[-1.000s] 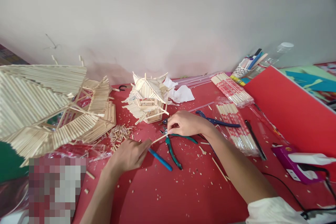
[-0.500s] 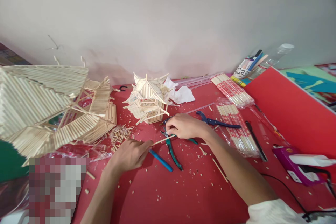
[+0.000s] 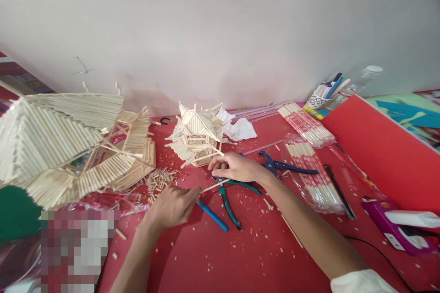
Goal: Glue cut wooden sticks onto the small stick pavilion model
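Pinched in my left hand (image 3: 173, 206) is a thin wooden stick (image 3: 215, 186), its free end pointing right toward my other hand. My right hand (image 3: 233, 167) has its fingers apart, just in front of a small pavilion model (image 3: 198, 135) built from wooden sticks; whether a fingertip touches the model I cannot tell. Partly under that hand lie green-handled pliers (image 3: 228, 208), spread on the red table (image 3: 247, 261). A blue pen (image 3: 212, 215) rests below the stick, near my left fingers.
On the left stands a larger stick-built model (image 3: 62, 142), with cut stick pieces (image 3: 160, 178) beside it. Blue-handled pliers (image 3: 288, 166), packs of chopsticks (image 3: 311, 171), a red board (image 3: 385, 151) and a purple glue gun or similar device (image 3: 395, 226) occupy the right.
My right hand has come away from the stick's end and moved slightly left and toward the small model, its fingers opening. My left hand still holds the stick. The view has tilted up.
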Demonstrator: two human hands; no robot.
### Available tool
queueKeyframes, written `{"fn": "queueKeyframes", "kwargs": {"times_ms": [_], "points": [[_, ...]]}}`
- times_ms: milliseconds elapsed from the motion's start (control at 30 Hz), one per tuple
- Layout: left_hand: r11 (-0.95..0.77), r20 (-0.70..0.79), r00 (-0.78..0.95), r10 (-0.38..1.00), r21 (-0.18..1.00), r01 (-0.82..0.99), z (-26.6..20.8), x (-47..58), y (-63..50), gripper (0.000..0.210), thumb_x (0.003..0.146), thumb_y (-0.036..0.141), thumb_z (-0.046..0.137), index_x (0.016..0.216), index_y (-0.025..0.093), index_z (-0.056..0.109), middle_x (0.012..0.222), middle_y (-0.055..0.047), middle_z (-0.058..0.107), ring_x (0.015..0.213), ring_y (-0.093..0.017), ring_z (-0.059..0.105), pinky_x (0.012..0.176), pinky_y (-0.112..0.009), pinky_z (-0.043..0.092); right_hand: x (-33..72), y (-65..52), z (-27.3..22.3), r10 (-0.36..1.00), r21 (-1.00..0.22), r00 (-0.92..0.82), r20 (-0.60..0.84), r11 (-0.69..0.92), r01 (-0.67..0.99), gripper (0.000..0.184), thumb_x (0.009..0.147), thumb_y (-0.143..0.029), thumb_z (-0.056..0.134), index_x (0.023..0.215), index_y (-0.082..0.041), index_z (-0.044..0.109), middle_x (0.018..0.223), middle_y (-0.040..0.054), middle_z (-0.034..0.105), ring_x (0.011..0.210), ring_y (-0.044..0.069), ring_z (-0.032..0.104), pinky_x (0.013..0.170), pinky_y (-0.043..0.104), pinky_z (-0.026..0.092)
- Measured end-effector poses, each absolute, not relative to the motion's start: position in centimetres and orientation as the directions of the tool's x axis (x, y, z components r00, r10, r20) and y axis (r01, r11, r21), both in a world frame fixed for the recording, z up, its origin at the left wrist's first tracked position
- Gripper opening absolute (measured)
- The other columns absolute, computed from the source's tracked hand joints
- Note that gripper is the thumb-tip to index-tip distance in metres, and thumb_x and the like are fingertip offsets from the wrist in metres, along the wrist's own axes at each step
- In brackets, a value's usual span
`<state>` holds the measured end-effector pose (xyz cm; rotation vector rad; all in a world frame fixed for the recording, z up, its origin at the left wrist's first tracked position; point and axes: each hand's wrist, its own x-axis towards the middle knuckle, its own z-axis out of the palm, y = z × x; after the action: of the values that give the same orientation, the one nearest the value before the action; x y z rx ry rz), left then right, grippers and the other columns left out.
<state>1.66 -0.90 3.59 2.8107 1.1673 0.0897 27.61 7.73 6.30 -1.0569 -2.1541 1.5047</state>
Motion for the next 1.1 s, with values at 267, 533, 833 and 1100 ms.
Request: {"fn": "queueKeyframes", "kwargs": {"times_ms": [267,533,833,1100], "points": [[-0.728,0.105,0.72,0.686,0.113,0.677,3.3,1.7,-0.9,0.022,0.102,0.019,0.037,0.098,0.019,0.059,0.054,0.001,0.06,0.043,-0.016,0.053,0.049,-0.03,0.019,27.9,8.0,5.6,0.547,-0.99,-0.825,-0.141,-0.078,0.118,0.039,0.096,-0.047,0.067,0.119,-0.016,0.074,0.1,0.0086,0.078,0.067,0.01,0.055,0.063,0.023,0.044],[-0.711,0.103,0.703,0.703,0.116,0.694,3.0,1.4,-0.9,0.02,0.1,0.017,0.039,0.099,0.02,0.059,0.055,0.001,0.061,0.043,-0.017,0.052,0.049,-0.03,0.02,30.2,8.4,6.8,0.276,-0.994,-0.955,-0.106,-0.047,0.097,0.041,0.094,-0.052,0.07,0.106,-0.014,0.079,0.078,0.006,0.076,0.064,0.012,0.061,0.06,0.021,0.047],[-0.677,0.131,0.666,0.735,0.076,0.732,3.1,1.0,-0.6,0.018,0.097,0.016,0.043,0.096,0.02,0.061,0.055,0.0,0.061,0.044,-0.017,0.053,0.051,-0.031,0.019,32.1,6.2,12.2,-0.099,-0.976,-0.991,-0.093,0.208,0.071,0.044,0.095,-0.055,0.068,0.097,-0.013,0.08,0.09,0.0114,0.078,0.073,0.015,0.067,0.065,0.023,0.046],[-0.679,0.214,0.658,0.722,0.037,0.733,3.4,1.1,-0.6,0.023,0.1,0.017,0.038,0.097,0.019,0.061,0.053,0.001,0.06,0.043,-0.018,0.055,0.05,-0.032,0.018,33.0,6.6,12.7,0.601,-0.524,-0.633,-0.487,0.379,0.763,0.014,0.09,-0.029,0.07,0.1,-0.02,0.072,0.076,-0.0004,0.069,0.063,0.014,0.058,0.058,0.024,0.033]]}}
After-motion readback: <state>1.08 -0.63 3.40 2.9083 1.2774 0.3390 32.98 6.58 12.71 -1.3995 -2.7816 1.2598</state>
